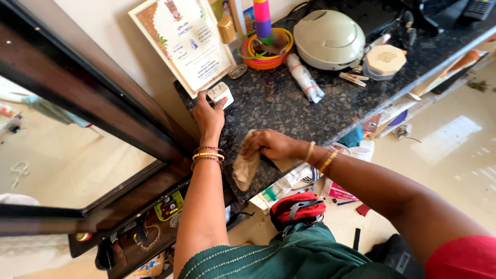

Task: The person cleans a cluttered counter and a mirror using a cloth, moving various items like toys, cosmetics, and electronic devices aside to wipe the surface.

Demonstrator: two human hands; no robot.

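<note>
In the head view, the left hand (208, 114) is closed with its fingertips around a small white box (220, 93), which it holds just above the back corner of the dark granite counter (289, 111), close to a leaning printed card with an ornate border (185, 41). The right hand (271, 145) lies flat, fingers together, pressing a beige cloth (246, 168) on the front part of the counter; one end of the cloth hangs over the edge. The two hands are near each other but do not touch. Behind them stand a stack of coloured rings (266, 46), a rolled white packet (305, 78), a round cream appliance (328, 39) and a small hexagonal container (385, 60). A red pouch (298, 207) lies lower, under the counter edge. I judge that the box could slip, because only the fingertips hold it, and it may then knock the card, which only leans on the wall. If the cloth is pushed far to the back, it may strike the packet or the rings. The hanging end could also drag the cloth off the edge when the hand lifts.
</note>
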